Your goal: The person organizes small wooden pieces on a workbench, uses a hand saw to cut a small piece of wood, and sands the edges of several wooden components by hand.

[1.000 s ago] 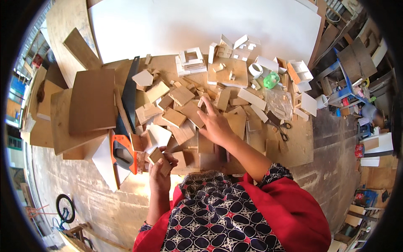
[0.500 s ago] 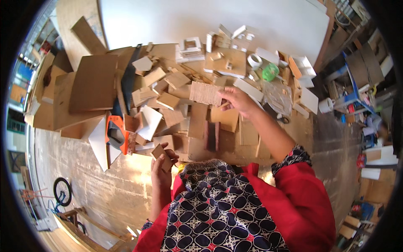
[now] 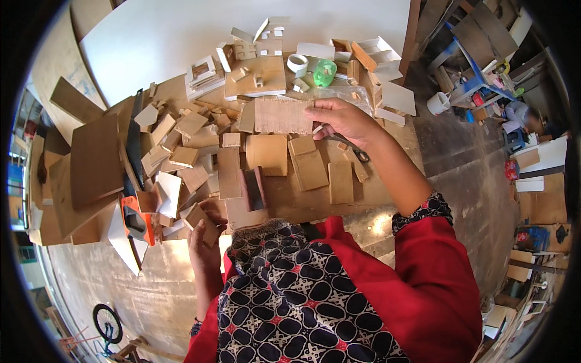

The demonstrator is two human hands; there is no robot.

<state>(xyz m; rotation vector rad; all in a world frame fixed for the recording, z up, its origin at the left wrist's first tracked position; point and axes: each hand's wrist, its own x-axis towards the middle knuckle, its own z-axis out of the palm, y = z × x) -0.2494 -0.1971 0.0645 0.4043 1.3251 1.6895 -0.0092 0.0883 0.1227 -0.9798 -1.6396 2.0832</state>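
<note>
My right hand (image 3: 344, 121) is stretched over the worktable, pinching the right end of a flat rectangular wood piece (image 3: 282, 116) with a rough, pale face. Close to the table's near edge, my left hand (image 3: 206, 242) is closed around a small brown wooden block (image 3: 202, 225). Below the raised piece lie a wide tan board (image 3: 266, 155), a stacked pair of narrow boards (image 3: 308, 164) and a dark-edged channel-shaped piece (image 3: 253, 189). A heap of wood offcuts (image 3: 184, 139) spreads to the left.
A handsaw with an orange handle (image 3: 138, 221) lies at the left among panels. Toward the back are a roll of white tape (image 3: 297, 65), a green container (image 3: 325, 72) and a white open box (image 3: 376, 53). Scissors (image 3: 361, 155) lie beneath my right forearm. A person (image 3: 520, 115) is at the far right.
The view has turned to the right, so the table appears farther left. The rough piece in my right hand now shows a smoother-looking, broader face. My left hand keeps its block.
</note>
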